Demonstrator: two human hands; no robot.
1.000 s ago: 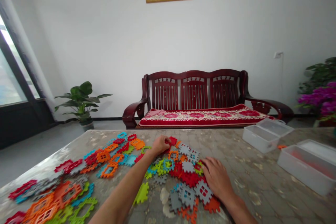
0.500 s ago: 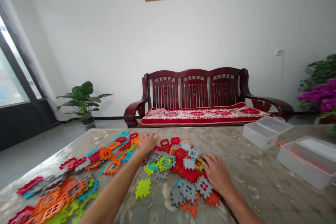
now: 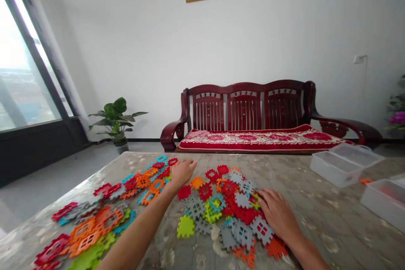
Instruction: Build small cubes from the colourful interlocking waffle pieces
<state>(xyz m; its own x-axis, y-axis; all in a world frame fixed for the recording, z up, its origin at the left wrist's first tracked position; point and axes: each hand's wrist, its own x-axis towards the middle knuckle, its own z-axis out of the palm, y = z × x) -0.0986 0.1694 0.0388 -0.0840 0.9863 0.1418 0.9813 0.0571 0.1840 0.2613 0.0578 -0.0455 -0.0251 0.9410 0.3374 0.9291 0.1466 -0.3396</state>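
Note:
My left hand (image 3: pixel 183 172) is at the far end of the left-hand spread of toothed plastic building tiles (image 3: pixel 143 182). Its fingers stretch out to the right, and nothing shows in them; the palm side is hidden. A loose heap of similar tiles (image 3: pixel 242 200) in red, grey, lime, orange and blue lies between my forearms. Along this heap's right edge rests my right hand (image 3: pixel 278 210), palm down with fingers extended, its fingertips beside a lime tile (image 3: pixel 255 201). An orange tile (image 3: pixel 196 182) and a lime square tile (image 3: pixel 185 226) lie at the heap's left side.
Two clear plastic boxes stand at the table's right, an open-lidded one (image 3: pixel 336 170) and a nearer one (image 3: pixel 384 202) with reddish contents. A small orange piece (image 3: pixel 366 181) lies between them. Beyond the patterned table (image 3: pixel 303 236) is a wooden sofa (image 3: pixel 243 93).
The view has turned a little left. My left hand has shifted slightly left against the table, uncovering an orange and a red tile. My right hand stays by the heap's right edge.

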